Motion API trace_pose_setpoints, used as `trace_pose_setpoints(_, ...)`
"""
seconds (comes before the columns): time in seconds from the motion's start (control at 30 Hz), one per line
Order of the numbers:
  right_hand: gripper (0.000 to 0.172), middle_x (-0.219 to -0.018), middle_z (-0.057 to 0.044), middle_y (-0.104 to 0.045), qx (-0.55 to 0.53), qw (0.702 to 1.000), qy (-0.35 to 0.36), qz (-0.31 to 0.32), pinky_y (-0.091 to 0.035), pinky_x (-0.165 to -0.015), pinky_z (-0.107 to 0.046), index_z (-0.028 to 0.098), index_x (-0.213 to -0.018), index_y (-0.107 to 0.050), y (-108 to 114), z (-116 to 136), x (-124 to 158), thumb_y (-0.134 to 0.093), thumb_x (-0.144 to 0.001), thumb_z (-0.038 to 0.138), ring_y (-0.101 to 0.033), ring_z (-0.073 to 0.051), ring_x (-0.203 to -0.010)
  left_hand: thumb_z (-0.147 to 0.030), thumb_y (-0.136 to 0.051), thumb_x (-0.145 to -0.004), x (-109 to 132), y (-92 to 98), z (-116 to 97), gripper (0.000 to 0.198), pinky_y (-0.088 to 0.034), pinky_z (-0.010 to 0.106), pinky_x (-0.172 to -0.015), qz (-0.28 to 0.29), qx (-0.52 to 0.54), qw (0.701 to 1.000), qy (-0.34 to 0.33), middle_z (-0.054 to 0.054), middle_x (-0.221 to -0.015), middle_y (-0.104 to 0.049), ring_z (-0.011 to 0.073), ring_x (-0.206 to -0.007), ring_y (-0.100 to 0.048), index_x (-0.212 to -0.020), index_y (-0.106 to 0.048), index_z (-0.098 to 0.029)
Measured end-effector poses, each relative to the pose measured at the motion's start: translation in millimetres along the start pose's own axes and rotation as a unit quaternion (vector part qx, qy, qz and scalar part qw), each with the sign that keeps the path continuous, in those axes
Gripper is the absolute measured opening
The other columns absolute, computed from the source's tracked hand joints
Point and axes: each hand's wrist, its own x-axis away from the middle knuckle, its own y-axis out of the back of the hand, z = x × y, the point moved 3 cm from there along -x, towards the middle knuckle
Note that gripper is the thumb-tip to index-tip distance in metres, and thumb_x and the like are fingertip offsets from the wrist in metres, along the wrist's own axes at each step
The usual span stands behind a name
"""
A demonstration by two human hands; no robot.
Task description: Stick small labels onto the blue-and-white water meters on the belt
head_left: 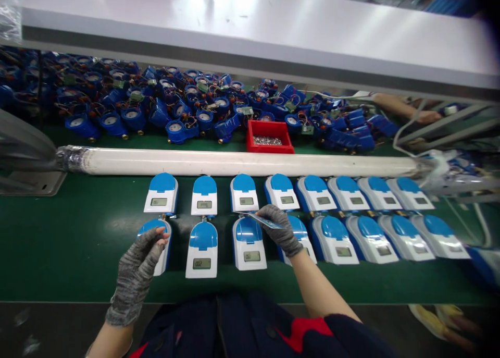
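Observation:
Two rows of white meters with blue tops lie on the green belt (78, 243). My right hand (279, 229), in a grey glove, holds a thin blue card (255, 218) flat over the top of the third meter (249, 243) in the near row. My left hand (138, 267), also gloved, rests on the leftmost near-row meter (162, 243) and covers most of it. Between the two hands, the second near-row meter (202, 248) shows digits on its small display.
A long white tube (242, 163) runs across behind the meters. Beyond it sit a red bin of small metal parts (269, 137) and a heap of blue meter bodies (175, 105). Another person's arm (402, 108) reaches in at the far right. A white shelf (253, 29) spans overhead.

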Motion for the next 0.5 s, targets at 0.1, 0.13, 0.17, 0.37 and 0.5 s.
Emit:
trace_pose_setpoints(0.1,0.011,-0.092,-0.010,-0.072,0.118,0.990,0.069,0.014,-0.053,-0.087,-0.042,0.019,-0.088,-0.072,-11,-17,-11,-0.065,-0.088,0.028,-0.064,-0.025,-0.090,-0.037,-0.080,-0.077,2,-13.7,-6,0.042,-0.056,0.044,-0.103,0.008,0.002,1.000,-0.017,0.006,-0.112,-0.076,0.0252,-0.104,-0.072,-0.115,-0.072,-0.022)
trace_pose_setpoints(0.13,0.010,-0.092,-0.011,-0.072,0.147,0.986,0.078,0.015,-0.052,-0.088,-0.042,0.018,-0.088,-0.072,-15,-20,-14,-0.066,-0.087,0.025,-0.064,-0.026,-0.091,-0.037,-0.080,-0.078,3,-16.7,-7,0.041,-0.055,0.044,-0.103,0.010,-0.004,1.000,-0.023,0.006,-0.112,-0.076,0.0251,-0.104,-0.072,-0.115,-0.072,-0.022)
trace_pose_setpoints(0.17,0.008,-0.092,-0.011,-0.072,0.168,0.983,0.079,0.016,-0.052,-0.088,-0.041,0.018,-0.088,-0.073,-17,-21,-17,-0.067,-0.086,0.023,-0.064,-0.026,-0.091,-0.037,-0.080,-0.078,4,-18.5,-8,0.041,-0.054,0.045,-0.104,0.011,-0.010,1.000,-0.026,0.006,-0.111,-0.076,0.0250,-0.103,-0.072,-0.115,-0.072,-0.022)
trace_pose_setpoints(0.37,0.011,-0.094,-0.011,-0.072,0.192,0.978,0.078,0.030,-0.052,-0.088,-0.039,0.019,-0.089,-0.074,-17,-18,-20,-0.064,-0.086,0.015,-0.063,-0.026,-0.094,-0.040,-0.078,-0.080,8,-13.8,-2,0.043,-0.052,0.050,-0.107,-0.009,-0.038,0.999,-0.016,0.007,-0.114,-0.075,0.0270,-0.106,-0.072,-0.118,-0.070,-0.022)
trace_pose_setpoints(0.5,0.010,-0.095,-0.014,-0.072,0.190,0.978,0.079,0.041,-0.052,-0.089,-0.043,0.017,-0.087,-0.074,-14,-16,-19,-0.065,-0.085,0.016,-0.064,-0.029,-0.095,-0.040,-0.078,-0.080,8,-14.0,-1,0.042,-0.051,0.051,-0.107,-0.021,-0.043,0.999,-0.016,0.007,-0.112,-0.075,0.0277,-0.105,-0.071,-0.116,-0.071,-0.021)
